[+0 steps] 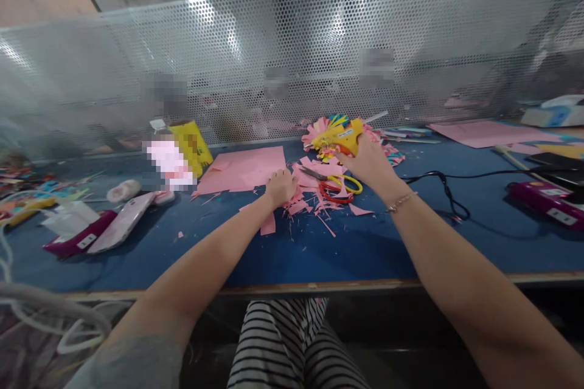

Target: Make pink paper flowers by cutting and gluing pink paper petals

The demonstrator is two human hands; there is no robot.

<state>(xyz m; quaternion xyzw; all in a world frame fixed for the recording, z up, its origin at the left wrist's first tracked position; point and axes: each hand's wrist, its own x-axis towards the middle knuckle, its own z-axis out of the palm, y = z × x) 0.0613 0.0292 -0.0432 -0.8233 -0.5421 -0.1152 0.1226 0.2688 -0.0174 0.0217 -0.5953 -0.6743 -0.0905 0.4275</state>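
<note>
My right hand [367,161] is closed around a yellow glue gun [340,135], whose nozzle points left. Behind and below the gun are round paper fringe pieces [314,132] in pink, yellow and blue. My left hand [281,187] rests low on the table with its fingers curled over pink paper scraps [298,205]; its fingertips are partly hidden. Between the two hands lies a pair of scissors [335,181] with one red and one yellow handle, on top of more scraps. A large pink paper sheet [249,167] lies flat just left of my left hand.
A yellow box [194,149] and a blurred pink-white item stand at the left. Nearer are a phone [122,225] and a purple power strip [82,234]. At the right lie a black cable [444,179], another purple strip [547,202] and pink sheets [493,132]. A perforated metal screen [292,42] closes the back.
</note>
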